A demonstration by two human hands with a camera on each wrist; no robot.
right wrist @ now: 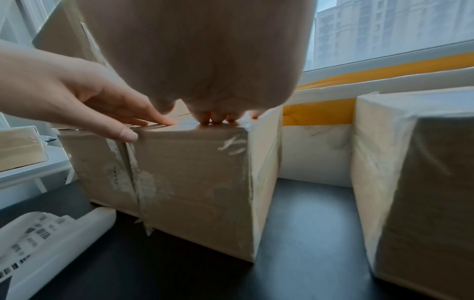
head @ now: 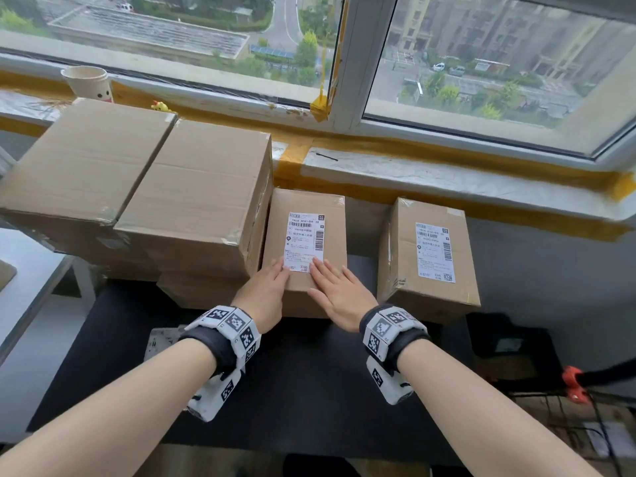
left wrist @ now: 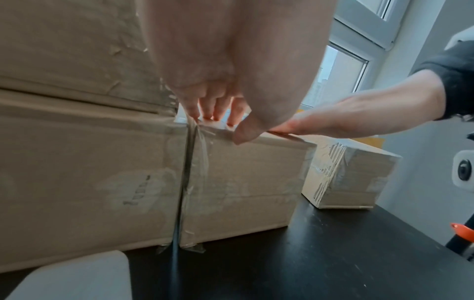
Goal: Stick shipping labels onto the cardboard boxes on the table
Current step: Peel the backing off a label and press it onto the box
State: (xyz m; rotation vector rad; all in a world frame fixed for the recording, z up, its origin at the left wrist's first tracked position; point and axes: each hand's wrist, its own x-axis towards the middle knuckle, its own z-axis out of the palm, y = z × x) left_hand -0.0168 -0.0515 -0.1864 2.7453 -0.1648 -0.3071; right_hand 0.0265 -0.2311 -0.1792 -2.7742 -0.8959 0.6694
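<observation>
- On the middle box [head: 306, 208], both hands lie flat, fingers straight, holding nothing.
- Left hand [head: 266, 290] and right hand [head: 339, 294] press the label [head: 304, 241].
- Right box [head: 430, 215] stands apart.

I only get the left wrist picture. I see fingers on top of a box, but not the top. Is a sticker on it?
Observer: Yes. In the head view a white label lies on the middle box, and both hands press its near edge.
Child: Does the little box on the right have one too?
Observer: Yes, the right box already carries its own label.
Child: What about the big boxes?
Observer: The two big boxes on the left show bare tops.
Child: Are there more stickers?
Observer: The right wrist view shows a roll of labels on the table, in front of the middle box.
</observation>
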